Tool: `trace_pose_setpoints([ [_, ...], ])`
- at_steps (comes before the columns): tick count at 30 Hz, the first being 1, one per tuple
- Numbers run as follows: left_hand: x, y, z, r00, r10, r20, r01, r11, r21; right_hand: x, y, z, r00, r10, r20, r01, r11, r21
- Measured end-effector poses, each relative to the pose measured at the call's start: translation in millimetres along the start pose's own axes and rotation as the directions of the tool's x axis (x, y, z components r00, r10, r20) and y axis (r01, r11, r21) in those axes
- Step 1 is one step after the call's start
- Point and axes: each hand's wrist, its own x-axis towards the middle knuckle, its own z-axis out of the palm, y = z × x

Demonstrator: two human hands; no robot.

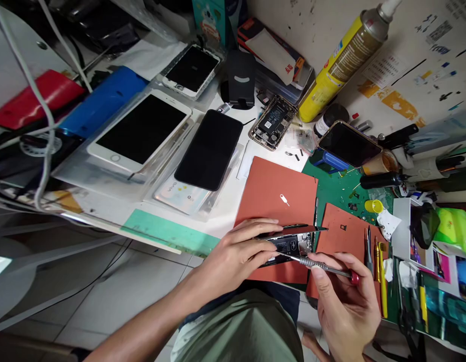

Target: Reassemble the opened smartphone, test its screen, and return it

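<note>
An opened phone (287, 246) lies on the front part of a reddish-brown mat, its dark battery and metal parts showing. My left hand (242, 246) grips its left end, with the fingers over the far and near sides. A thin dark panel (306, 231) stands tilted along the phone's far edge. In my right hand (342, 296) is a slim metal screwdriver (325, 267) with a knurled shaft and a red end cap. Its thin tip points left over the phone, close to my left fingertips; whether it touches is too small to tell.
A SIM eject pin (284, 200) lies on the mat (263, 176). Further back are a black-screened phone (210, 150), a white tablet (142, 130) and another opened phone (273, 121). A yellow spray can (342, 60) leans behind. Tweezers (368, 249) and brushes (382, 271) lie right.
</note>
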Motion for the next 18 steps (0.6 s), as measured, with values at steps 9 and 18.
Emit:
trace_pose_setpoints([
  [9,-0.5,0.3,0.8,1.000,-0.015,0.002,0.015,1.000,-0.005,-1.1,1.4,-0.1,1.000,0.018,0.006,-0.018,1.000,-0.010],
  [18,1.0,2.4,-0.4,1.000,-0.028,-0.003,0.028,1.000,-0.012,0.0,-1.6,3.1,0.998,-0.066,0.002,0.066,0.996,-0.052],
])
